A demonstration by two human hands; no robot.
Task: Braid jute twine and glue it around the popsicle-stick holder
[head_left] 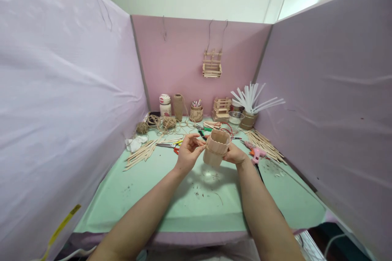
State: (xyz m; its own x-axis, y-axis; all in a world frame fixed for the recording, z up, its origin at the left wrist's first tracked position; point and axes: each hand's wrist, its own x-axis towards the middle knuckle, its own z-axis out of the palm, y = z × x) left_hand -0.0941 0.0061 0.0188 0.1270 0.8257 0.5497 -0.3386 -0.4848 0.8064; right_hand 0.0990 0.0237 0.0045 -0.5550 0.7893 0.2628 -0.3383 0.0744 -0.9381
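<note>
A small cup made of pale wooden craft sticks (217,147) is held above the table, tilted so that its open top shows. A thin band, perhaps twine, runs around its middle. My right hand (235,154) grips the cup from the right, with its fingers partly hidden behind it. At the cup's left side, the thumb and fingertips of my left hand (190,150) are pinched together close to the band. What lies between them is too small to make out.
Scissors (168,145) and loose wooden sticks (142,155) lie to the left. Jute twine (165,124) is tangled behind them. A pink glue gun (256,153) rests at right, near more sticks (265,144). White sticks (249,98) stand in a pot; a glass bowl (236,118) is beside it.
</note>
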